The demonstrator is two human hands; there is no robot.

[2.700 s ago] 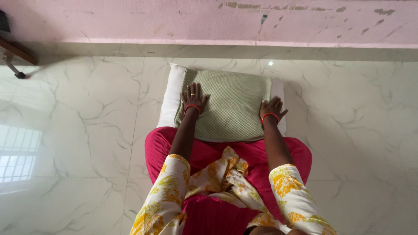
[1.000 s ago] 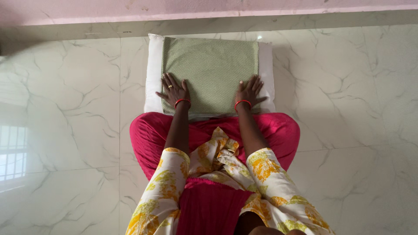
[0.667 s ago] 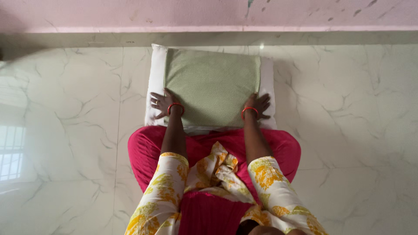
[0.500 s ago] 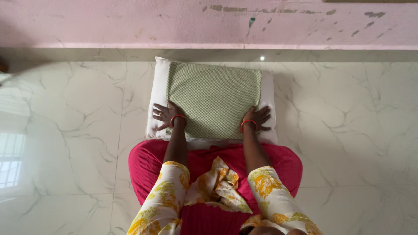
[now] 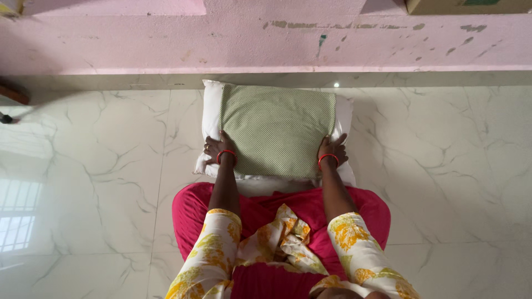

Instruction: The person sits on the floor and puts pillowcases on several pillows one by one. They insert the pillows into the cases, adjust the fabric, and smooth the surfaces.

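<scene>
Below me I see a glossy white marble floor (image 5: 454, 182) with grey veins, its tile seams faint. A pink wall (image 5: 138, 44) runs across the top — paint chipped and flecked in places (mostly toward the right). A pale skirting strip (image 5: 111, 80) lines its base. At lower left a window's reflection (image 5: 19, 216) glows on the floor — daylight, soft and even.
</scene>
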